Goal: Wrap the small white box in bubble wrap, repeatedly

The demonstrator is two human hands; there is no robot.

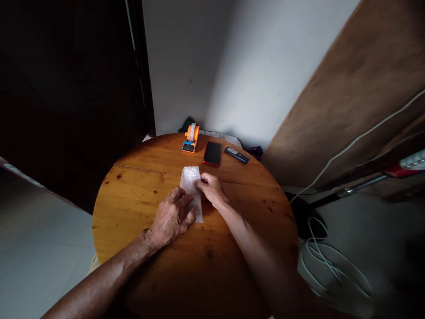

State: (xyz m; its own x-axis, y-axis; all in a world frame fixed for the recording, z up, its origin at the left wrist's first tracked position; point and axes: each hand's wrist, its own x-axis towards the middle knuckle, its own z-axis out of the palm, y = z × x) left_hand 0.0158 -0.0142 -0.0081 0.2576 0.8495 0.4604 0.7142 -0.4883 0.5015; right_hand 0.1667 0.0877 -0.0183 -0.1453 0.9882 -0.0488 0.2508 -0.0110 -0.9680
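Bubble wrap (pixel 191 186) flat on table (pixel 133 208) (round, wooden), fingers (pixel 200 183) pinching its edge

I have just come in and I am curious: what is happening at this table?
A person works with bare hands at a round wooden table. The left hand lies on the lower part of a small sheet of bubble wrap, and the right hand pinches its right edge. At the far side lie an orange tape dispenser, a dark phone and a small dark device, all untouched. A white cable is coiled on the floor to the right.
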